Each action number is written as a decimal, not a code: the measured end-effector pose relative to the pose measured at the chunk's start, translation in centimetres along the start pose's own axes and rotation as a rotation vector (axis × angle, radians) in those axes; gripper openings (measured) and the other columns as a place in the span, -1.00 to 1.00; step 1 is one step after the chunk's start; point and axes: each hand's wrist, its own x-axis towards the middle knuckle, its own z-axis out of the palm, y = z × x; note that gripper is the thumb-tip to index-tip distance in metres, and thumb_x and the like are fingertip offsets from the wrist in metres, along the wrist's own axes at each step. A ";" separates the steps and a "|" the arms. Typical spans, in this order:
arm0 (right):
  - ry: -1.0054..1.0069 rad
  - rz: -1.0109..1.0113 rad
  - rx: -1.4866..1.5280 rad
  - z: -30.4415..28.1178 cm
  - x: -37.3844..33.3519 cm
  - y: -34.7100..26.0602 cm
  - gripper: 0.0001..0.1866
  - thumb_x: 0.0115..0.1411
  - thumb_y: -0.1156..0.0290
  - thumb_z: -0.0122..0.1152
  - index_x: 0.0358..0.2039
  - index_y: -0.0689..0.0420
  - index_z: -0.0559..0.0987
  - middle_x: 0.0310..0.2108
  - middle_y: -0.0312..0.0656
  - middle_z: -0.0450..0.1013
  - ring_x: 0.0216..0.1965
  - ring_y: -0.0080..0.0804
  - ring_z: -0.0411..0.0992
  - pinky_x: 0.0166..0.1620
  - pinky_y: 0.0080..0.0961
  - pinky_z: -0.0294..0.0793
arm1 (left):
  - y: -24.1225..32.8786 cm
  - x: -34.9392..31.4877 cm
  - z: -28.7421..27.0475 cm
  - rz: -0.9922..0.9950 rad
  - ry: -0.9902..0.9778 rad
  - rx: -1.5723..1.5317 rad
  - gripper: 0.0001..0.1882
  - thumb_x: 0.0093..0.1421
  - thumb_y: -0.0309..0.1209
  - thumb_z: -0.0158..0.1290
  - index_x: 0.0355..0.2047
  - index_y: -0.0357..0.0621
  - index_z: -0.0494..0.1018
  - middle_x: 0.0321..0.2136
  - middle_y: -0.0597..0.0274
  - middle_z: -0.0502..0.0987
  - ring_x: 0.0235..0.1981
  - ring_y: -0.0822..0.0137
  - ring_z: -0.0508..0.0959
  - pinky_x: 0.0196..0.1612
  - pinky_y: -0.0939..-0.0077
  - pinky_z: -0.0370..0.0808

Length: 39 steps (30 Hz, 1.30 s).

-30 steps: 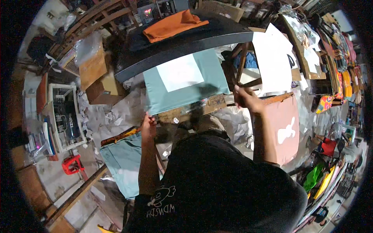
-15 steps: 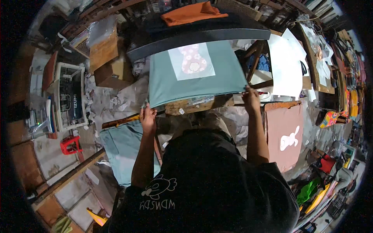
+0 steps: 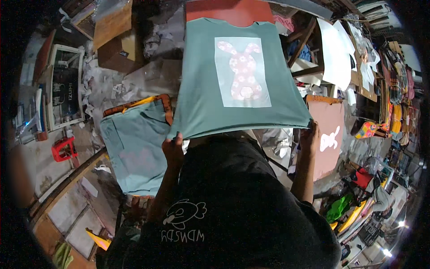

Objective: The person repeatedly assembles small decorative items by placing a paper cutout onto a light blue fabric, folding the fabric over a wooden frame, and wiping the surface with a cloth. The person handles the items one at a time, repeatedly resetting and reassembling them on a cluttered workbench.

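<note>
A green garment (image 3: 200,85), bearing a pale sheet with a floral rabbit (image 3: 243,72), stretches straight ahead of the wearer, long axis running away from the body to a reddish board (image 3: 228,10) beneath its neck end. The left hand (image 3: 174,149) and right hand (image 3: 310,138) pinch opposite near-hem corners, neither closer. Green cloth (image 3: 132,148) lies left; a pink panel (image 3: 329,119), right.

Green tee (image 3: 197,85) is matt cloth w/ smooth sheet (image 3: 266,92), box (image 3: 117,62) is cardbd.

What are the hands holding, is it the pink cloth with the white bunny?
No, the left hand and right hand hold the grey-green cloth with the flowery bunny.
</note>
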 end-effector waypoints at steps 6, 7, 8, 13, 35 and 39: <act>0.040 -0.092 -0.074 -2.3 -5.5 -0.4 -0.74 0.38 0.19 0.05 -0.30 0.12 0.49 -0.30 -0.29 0.48 -0.31 -0.57 0.42 -0.25 -0.56 0.43 | 1.4 -1.0 -3.4 0.080 -0.040 -0.160 -0.90 0.26 -0.50 0.09 -0.27 -0.31 0.49 -0.53 0.27 0.49 -0.45 0.37 0.52 -0.26 0.48 0.48; 0.051 -0.120 -0.087 -1.7 -6.2 -0.8 -0.70 0.38 0.13 0.04 -0.29 0.12 0.49 -0.35 -0.30 0.47 -0.36 -0.60 0.40 -0.30 -0.60 0.41 | -0.3 -1.0 -4.1 0.105 -0.010 -0.222 -0.87 0.27 -0.49 0.08 -0.23 -0.31 0.49 -0.53 0.25 0.48 -0.47 0.38 0.51 -0.25 0.46 0.49; 0.101 -0.161 -0.010 -1.2 -7.1 -1.0 -0.73 0.35 0.15 0.11 -0.28 0.11 0.47 -0.40 -0.29 0.47 -0.40 -0.60 0.41 -0.31 -0.63 0.43 | 0.3 -0.7 -5.0 0.149 -0.013 -0.124 -0.87 0.28 -0.48 0.08 -0.23 -0.30 0.49 -0.51 0.24 0.49 -0.46 0.37 0.51 -0.25 0.44 0.50; 0.189 -0.328 0.111 1.2 -12.5 -6.0 -0.69 0.30 0.25 0.21 -0.06 0.15 0.46 -0.18 -0.17 0.51 -0.30 -0.47 0.49 -0.26 -0.53 0.51 | 12.1 0.9 -5.2 0.148 -0.008 -0.775 -0.86 0.38 -0.41 -0.07 -0.30 -0.22 0.37 -0.32 0.15 0.47 -0.25 0.26 0.54 -0.10 0.17 0.54; 0.867 -0.802 0.176 -18.1 -32.5 -19.9 -0.65 0.31 0.47 0.14 0.10 0.23 0.49 -0.24 -0.19 0.56 -0.35 -0.50 0.57 -0.33 -0.64 0.61 | 45.7 -0.1 39.0 0.289 -1.253 -0.520 -0.71 0.38 -0.21 -0.03 -0.16 -0.18 0.50 -0.39 0.12 0.61 -0.45 0.31 0.61 -0.39 0.45 0.52; 1.022 -0.708 0.080 -24.5 -29.1 -22.2 -0.60 0.33 0.46 0.12 0.18 0.17 0.44 -0.24 -0.20 0.56 -0.35 -0.52 0.57 -0.31 -0.67 0.59 | 47.2 -4.7 52.0 0.202 -1.470 -0.361 -0.70 0.37 -0.21 -0.02 -0.18 -0.22 0.49 -0.42 0.08 0.62 -0.44 0.25 0.65 -0.46 0.49 0.55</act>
